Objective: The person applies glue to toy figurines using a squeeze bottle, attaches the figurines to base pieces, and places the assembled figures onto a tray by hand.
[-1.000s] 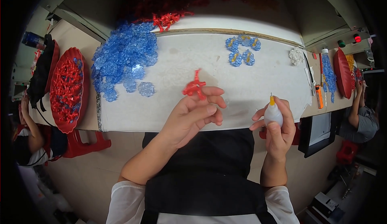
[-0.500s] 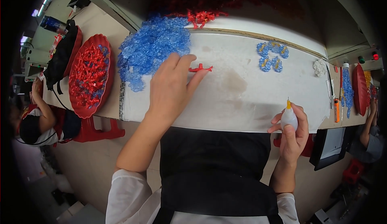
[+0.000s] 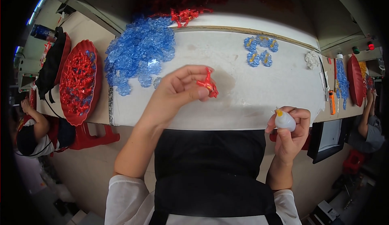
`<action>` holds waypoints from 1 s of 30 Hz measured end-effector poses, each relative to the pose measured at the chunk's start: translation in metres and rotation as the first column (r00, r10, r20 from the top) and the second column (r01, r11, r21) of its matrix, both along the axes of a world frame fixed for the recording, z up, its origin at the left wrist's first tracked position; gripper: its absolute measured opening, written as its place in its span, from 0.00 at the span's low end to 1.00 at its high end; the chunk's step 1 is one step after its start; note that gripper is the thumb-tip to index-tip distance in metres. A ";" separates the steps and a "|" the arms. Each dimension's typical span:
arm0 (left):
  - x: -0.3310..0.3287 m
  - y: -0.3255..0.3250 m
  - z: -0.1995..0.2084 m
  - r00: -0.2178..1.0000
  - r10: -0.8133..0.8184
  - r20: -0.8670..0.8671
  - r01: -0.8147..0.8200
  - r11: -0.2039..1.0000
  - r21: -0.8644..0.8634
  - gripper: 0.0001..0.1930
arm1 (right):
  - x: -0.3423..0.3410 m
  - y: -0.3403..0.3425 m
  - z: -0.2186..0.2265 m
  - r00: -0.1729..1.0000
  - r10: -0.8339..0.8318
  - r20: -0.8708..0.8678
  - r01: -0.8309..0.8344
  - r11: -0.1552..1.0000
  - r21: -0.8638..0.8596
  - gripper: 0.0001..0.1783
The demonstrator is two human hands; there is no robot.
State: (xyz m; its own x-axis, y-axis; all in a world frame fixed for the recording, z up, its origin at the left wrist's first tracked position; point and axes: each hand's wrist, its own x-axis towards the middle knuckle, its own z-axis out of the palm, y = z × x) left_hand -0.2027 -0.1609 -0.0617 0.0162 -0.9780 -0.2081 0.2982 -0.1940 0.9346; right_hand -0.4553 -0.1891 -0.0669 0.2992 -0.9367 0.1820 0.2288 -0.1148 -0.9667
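Observation:
My left hand (image 3: 172, 95) pinches a small red plastic figure (image 3: 208, 84) between thumb and fingers, raised above the white work surface (image 3: 194, 115). My right hand (image 3: 292, 138), near the front edge, is wrapped round a small whitish squeeze bottle (image 3: 285, 121) with a yellow tip, which points up and to the left. Behind my left hand lies a big heap of clear blue flower-like pieces (image 3: 139, 46). Farther right, several blue pieces with yellow marks (image 3: 253, 58) are set out in a small group.
More red figures (image 3: 184, 16) lie along the back ledge. At left stands a red scalloped tray (image 3: 97, 91) of red and blue pieces. On the right are a crumpled white wad (image 3: 311, 60), an orange-handled tool (image 3: 332, 102) and another red tray (image 3: 356, 81). Other people sit at both sides.
My left hand has picked the red figure up off the surface and turned it upward. The bottle in my right hand now tilts left instead of standing upright. The whole view has shifted slightly.

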 end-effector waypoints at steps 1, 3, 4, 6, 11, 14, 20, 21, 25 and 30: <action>-0.008 0.005 -0.004 0.991 0.018 -0.134 -0.016 1.000 0.010 0.13 | -0.001 -0.001 0.000 0.999 -0.030 -0.021 0.028 0.998 -0.062 0.19; -0.025 0.012 -0.007 0.942 0.026 -0.335 -0.018 0.999 0.028 0.13 | -0.003 -0.001 0.001 0.997 -0.072 0.002 0.071 0.986 -0.148 0.22; -0.032 0.014 -0.007 0.939 0.017 -0.343 -0.008 1.000 0.027 0.13 | -0.003 -0.001 0.002 0.994 -0.102 0.035 0.107 0.967 -0.232 0.24; -0.044 0.020 -0.006 0.916 0.059 -0.397 -0.035 0.997 0.067 0.11 | 0.004 0.003 0.007 0.978 -0.198 0.061 0.207 0.946 -0.248 0.26; -0.058 0.030 -0.004 0.974 0.075 -0.215 -0.080 0.997 -0.013 0.12 | -0.002 0.009 0.015 0.990 -0.140 -0.034 0.108 0.877 -0.468 0.25; -0.062 0.033 0.000 0.986 0.065 -0.152 -0.070 0.997 -0.030 0.11 | -0.004 0.013 0.019 0.989 -0.113 -0.097 0.042 0.837 -0.546 0.26; -0.065 0.037 -0.001 0.996 0.069 -0.057 -0.076 0.989 -0.127 0.11 | -0.003 0.015 0.015 0.965 -0.139 -0.224 -0.045 0.751 -0.659 0.26; -0.066 0.037 0.000 0.997 0.065 -0.048 -0.071 0.988 -0.137 0.11 | -0.004 0.015 0.016 0.965 -0.138 -0.224 -0.045 0.752 -0.658 0.26; -0.067 0.037 0.000 0.997 0.060 -0.057 -0.067 0.988 -0.141 0.11 | -0.004 0.015 0.016 0.957 -0.136 -0.257 -0.068 0.755 -0.652 0.26; -0.066 0.037 0.000 0.998 0.060 -0.033 -0.064 0.991 -0.118 0.11 | -0.004 0.014 0.015 0.948 -0.133 -0.288 -0.094 0.749 -0.656 0.26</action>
State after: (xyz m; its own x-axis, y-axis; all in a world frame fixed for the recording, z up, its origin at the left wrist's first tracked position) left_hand -0.2691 -0.1239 -0.0617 0.0734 -0.9930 -0.0920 0.3340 -0.0625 0.9405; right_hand -0.4590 -0.1747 -0.0515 0.4270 -0.6235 0.6549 -0.0654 -0.7436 -0.6654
